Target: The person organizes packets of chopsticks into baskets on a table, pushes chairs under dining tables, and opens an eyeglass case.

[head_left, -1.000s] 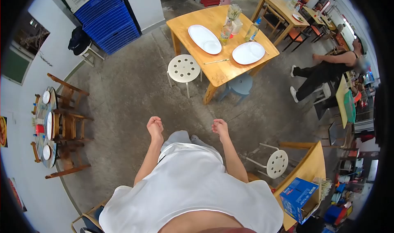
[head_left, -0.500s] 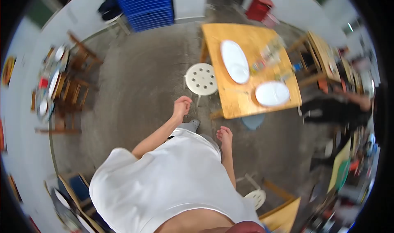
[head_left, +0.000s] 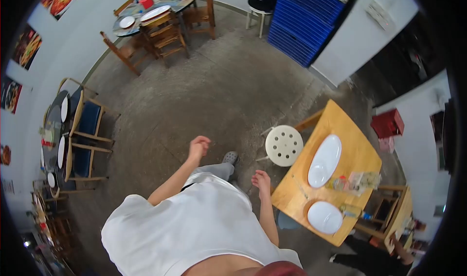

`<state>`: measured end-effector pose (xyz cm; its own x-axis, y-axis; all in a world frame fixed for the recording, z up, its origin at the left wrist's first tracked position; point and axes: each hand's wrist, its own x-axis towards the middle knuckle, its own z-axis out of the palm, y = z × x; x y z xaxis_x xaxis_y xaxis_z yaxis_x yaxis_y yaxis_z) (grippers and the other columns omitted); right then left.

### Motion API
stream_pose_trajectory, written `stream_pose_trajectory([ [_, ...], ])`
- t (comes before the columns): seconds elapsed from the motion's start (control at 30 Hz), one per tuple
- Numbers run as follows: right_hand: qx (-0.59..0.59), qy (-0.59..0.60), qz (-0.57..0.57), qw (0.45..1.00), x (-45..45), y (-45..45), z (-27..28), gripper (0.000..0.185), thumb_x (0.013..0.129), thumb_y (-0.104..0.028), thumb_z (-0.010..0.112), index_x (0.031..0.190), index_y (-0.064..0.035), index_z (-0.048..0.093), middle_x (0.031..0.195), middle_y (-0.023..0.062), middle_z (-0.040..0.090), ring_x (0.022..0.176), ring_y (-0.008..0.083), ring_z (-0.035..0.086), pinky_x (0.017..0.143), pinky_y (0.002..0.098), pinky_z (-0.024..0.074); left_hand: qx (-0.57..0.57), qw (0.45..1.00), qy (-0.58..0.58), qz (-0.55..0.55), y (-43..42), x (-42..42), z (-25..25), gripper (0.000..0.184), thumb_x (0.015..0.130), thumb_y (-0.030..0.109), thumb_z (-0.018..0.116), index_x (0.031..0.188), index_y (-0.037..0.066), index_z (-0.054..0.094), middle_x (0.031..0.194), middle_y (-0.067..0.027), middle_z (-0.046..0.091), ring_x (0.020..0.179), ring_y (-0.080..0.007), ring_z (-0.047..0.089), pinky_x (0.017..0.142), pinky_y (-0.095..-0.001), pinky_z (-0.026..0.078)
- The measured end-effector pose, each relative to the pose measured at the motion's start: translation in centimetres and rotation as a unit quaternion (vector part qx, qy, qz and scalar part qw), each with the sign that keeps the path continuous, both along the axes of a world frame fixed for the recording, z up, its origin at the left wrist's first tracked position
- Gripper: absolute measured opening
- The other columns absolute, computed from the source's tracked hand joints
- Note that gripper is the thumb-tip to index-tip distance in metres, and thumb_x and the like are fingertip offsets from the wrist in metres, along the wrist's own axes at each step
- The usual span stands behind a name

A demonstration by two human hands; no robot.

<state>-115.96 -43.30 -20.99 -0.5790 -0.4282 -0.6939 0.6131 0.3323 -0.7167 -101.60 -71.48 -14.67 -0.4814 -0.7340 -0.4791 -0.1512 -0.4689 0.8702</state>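
My left hand (head_left: 199, 147) hangs in front of my body over the bare floor, its fingers loosely bent and nothing in it. To the right, my right hand (head_left: 261, 180) is held with its fingers partly stretched, also holding nothing. It is nearest to a white round stool (head_left: 284, 145) with holes in its seat and to the left edge of a wooden table (head_left: 292, 194); it appears apart from both. On that table lie a long white oval dish (head_left: 324, 160) and a smaller white oval dish (head_left: 325, 217).
Glass items (head_left: 339, 182) and a bottle (head_left: 355, 211) stand on the table's right side. A person in dark clothes (head_left: 374, 257) is at lower right. Blue stacked crates (head_left: 304, 23) stand ahead. Set tables with wooden chairs (head_left: 163, 37) and blue-seated chairs (head_left: 90, 118) line the left.
My view has turned to the right, so the wooden table and stool now appear lower and further right. The dining tables at left have swung upward in view. Both hands stay free.
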Motion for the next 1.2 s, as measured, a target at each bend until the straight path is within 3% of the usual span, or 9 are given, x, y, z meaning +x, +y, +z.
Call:
stream_pose_trajectory([
  [0.13, -0.039, -0.007, 0.049, 0.998, -3.8, -6.7, -0.6, 0.021, 0.085, -0.009, 0.049, 0.105, -0.0053, 0.055, 0.081, 0.0056, 0.062, 0.065, 0.0113, 0.058, 0.058, 0.0239, 0.0484, -0.025, 0.985, -0.069, 0.154, -3.5, 5.1, 0.3, 0.032, 0.066, -0.007, 0.034, 0.083, 0.006, 0.058, 0.056, 0.0021, 0.046, 0.046, -0.0082, 0.04, 0.04, -0.0238, 0.031],
  [0.3, -0.07, 0.01, 0.114, 0.991, -8.4, -18.5, 0.1, 0.022, 0.085, -0.008, 0.049, 0.106, -0.0047, 0.055, 0.08, 0.006, 0.062, 0.065, 0.011, 0.059, 0.057, 0.0235, 0.049, 0.056, 0.947, -0.054, 0.311, -6.7, 4.4, -1.6, 0.024, 0.075, -0.003, 0.038, 0.089, 0.006, 0.055, 0.059, 0.0021, 0.047, 0.047, -0.0082, 0.041, 0.045, -0.0237, 0.035],
  [0.47, -0.072, 0.019, 0.209, 0.975, -11.2, -30.6, 0.8, 0.022, 0.085, -0.008, 0.049, 0.105, -0.0042, 0.056, 0.081, 0.0066, 0.062, 0.066, 0.0112, 0.059, 0.058, 0.0238, 0.0494, 0.105, 0.93, 0.008, 0.352, -16.2, -0.5, -1.2, 0.025, 0.075, -0.005, 0.037, 0.086, 0.006, 0.056, 0.063, 0.0011, 0.05, 0.051, -0.0076, 0.046, 0.045, -0.0223, 0.038],
  [0.6, -0.065, 0.031, 0.231, 0.97, -14.8, -38.6, 2.8, 0.022, 0.085, -0.009, 0.049, 0.106, -0.004, 0.056, 0.082, 0.007, 0.063, 0.066, 0.0118, 0.06, 0.058, 0.0242, 0.0493, 0.026, 0.947, 0.053, 0.317, -26.7, -6.7, 1.1, 0.027, 0.075, -0.006, 0.036, 0.088, 0.005, 0.056, 0.065, 0.001, 0.05, 0.053, -0.0075, 0.047, 0.048, -0.0232, 0.04],
  [0.83, -0.043, 0.047, 0.129, 0.99, -26.2, -46.1, 2.8, 0.021, 0.086, -0.01, 0.05, 0.105, -0.0057, 0.056, 0.081, 0.007, 0.063, 0.066, 0.0138, 0.061, 0.059, 0.0271, 0.0508, 0.017, 0.969, 0.14, 0.205, -35.0, -16.4, 2.8, 0.032, 0.066, -0.008, 0.037, 0.088, 0.004, 0.056, 0.068, -0.002, 0.052, 0.056, -0.0108, 0.049, 0.049, -0.024, 0.041],
  [0.93, -0.02, 0.055, 0.079, 0.995, -31.8, -48.8, 1.9, 0.021, 0.085, -0.01, 0.05, 0.105, -0.0065, 0.056, 0.08, 0.0068, 0.063, 0.065, 0.0142, 0.061, 0.057, 0.0281, 0.0505, 0.045, 0.965, 0.144, 0.212, -36.8, -18.9, 0.1, 0.031, 0.067, -0.008, 0.036, 0.087, 0.004, 0.056, 0.066, -0.0014, 0.052, 0.054, -0.0102, 0.049, 0.047, -0.024, 0.041],
  [1.0, -0.012, 0.062, 0.057, 0.996, -36.2, -51.8, 1.3, 0.021, 0.085, -0.01, 0.05, 0.105, -0.0066, 0.056, 0.08, 0.0068, 0.063, 0.065, 0.0144, 0.061, 0.057, 0.028, 0.0501, 0.046, 0.978, 0.033, 0.202, -39.3, -20.7, -1.4, 0.028, 0.071, -0.006, 0.036, 0.085, 0.005, 0.057, 0.064, -0.0004, 0.051, 0.051, -0.0097, 0.049, 0.046, -0.0241, 0.04],
  [1.07, -0.002, 0.07, -0.043, 0.997, -40.7, -54.5, 0.0, 0.02, 0.085, -0.01, 0.05, 0.103, -0.0059, 0.056, 0.078, 0.0063, 0.062, 0.064, 0.0136, 0.06, 0.055, 0.0271, 0.0488, 0.036, 0.977, 0.032, 0.206, -44.3, -23.1, -2.3, 0.026, 0.072, -0.006, 0.036, 0.085, 0.005, 0.056, 0.063, 0.0001, 0.051, 0.051, -0.0094, 0.048, 0.046, -0.0238, 0.04],
  [1.2, -0.01, 0.07, -0.113, 0.991, -48.7, -62.3, -0.7, 0.021, 0.085, -0.011, 0.05, 0.104, -0.0057, 0.056, 0.08, 0.0067, 0.062, 0.064, 0.0144, 0.059, 0.055, 0.0268, 0.0487, 0.022, 0.97, 0.049, 0.236, -55.2, -29.3, -1.3, 0.023, 0.077, -0.004, 0.037, 0.086, 0.005, 0.056, 0.064, -0.0001, 0.051, 0.053, -0.0093, 0.048, 0.048, -0.0238, 0.04],
])
